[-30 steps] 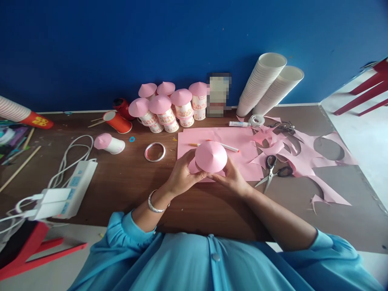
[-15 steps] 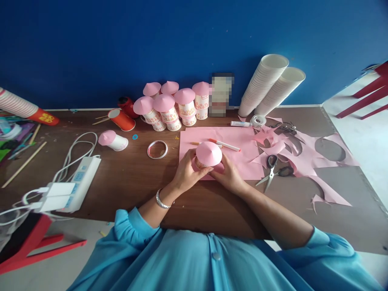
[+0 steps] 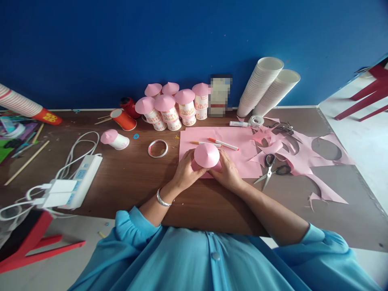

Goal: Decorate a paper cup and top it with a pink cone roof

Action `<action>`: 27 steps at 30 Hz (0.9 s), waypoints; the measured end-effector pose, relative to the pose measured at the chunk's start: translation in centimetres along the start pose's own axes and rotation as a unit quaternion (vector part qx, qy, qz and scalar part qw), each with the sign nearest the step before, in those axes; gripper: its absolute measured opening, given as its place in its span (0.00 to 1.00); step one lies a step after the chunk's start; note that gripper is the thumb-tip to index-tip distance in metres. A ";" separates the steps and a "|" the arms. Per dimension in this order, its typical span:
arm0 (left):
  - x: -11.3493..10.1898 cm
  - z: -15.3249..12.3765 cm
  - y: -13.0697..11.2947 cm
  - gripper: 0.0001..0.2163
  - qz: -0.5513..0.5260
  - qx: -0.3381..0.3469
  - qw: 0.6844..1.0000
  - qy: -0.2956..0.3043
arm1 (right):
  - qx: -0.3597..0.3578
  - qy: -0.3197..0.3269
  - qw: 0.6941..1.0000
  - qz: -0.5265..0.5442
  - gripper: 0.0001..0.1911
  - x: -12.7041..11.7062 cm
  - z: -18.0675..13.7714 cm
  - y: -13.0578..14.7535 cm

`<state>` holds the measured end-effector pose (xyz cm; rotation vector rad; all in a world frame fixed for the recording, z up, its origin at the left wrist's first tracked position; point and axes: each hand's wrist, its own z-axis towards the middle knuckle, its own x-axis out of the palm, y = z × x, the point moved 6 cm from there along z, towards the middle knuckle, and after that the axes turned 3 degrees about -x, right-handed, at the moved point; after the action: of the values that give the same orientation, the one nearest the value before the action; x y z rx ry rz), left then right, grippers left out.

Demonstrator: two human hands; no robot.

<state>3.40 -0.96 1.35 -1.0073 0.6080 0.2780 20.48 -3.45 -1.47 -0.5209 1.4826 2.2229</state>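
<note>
Both hands close around a paper cup topped with a pink paper cone (image 3: 207,155), near the table's front edge. My left hand (image 3: 188,171) wraps its left side, with the thumb across the front. From the right, my right hand (image 3: 226,171) grips the same cup. The cone hides the cup's body almost wholly. Beneath and behind lie sheets of pink paper (image 3: 242,167), with two marker pens (image 3: 226,145) on them. Scissors (image 3: 268,171) with black handles rest open to the right of my right hand.
Several cone-topped cup towers (image 3: 165,103) stand at the back. White cup stacks (image 3: 260,87) lean on the blue wall. Pink scraps (image 3: 306,155) spread at right. A tape ring (image 3: 157,148), a small cone-topped cup (image 3: 115,139) and a power strip (image 3: 86,182) lie left.
The cup and cone have tipped slightly toward me, so the cup's printed side below the cone no longer shows. Both hands keep their hold. The view has shifted a little.
</note>
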 end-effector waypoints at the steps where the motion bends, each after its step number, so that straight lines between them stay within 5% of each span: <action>1: 0.0 0.0 0.1 0.26 0.000 0.002 1.000 -0.003 | -0.007 0.000 1.000 -0.006 0.32 0.0 0.0 0.1; 6: 0.2 -0.4 -0.1 0.26 0.029 0.033 0.999 0.013 | -0.025 -0.005 0.999 -0.020 0.31 -0.4 0.0 0.3; 11: 0.3 -0.8 0.0 0.34 0.138 0.077 0.985 0.073 | 0.068 -0.075 0.994 -0.040 0.31 -2.1 0.4 -1.5; 18: 0.0 -3.0 2.0 0.44 0.249 0.117 0.931 0.239 | 0.085 -0.072 0.993 -0.035 0.26 -1.7 0.8 -2.1; 27: -4.5 -4.5 4.7 0.40 0.308 0.040 0.940 0.142 | 0.097 -0.065 0.993 -0.025 0.22 -1.6 0.9 -2.8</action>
<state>-4.05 -2.09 -1.00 -0.7603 1.1899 0.6602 23.26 -1.91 -2.47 -0.3408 1.5784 2.0076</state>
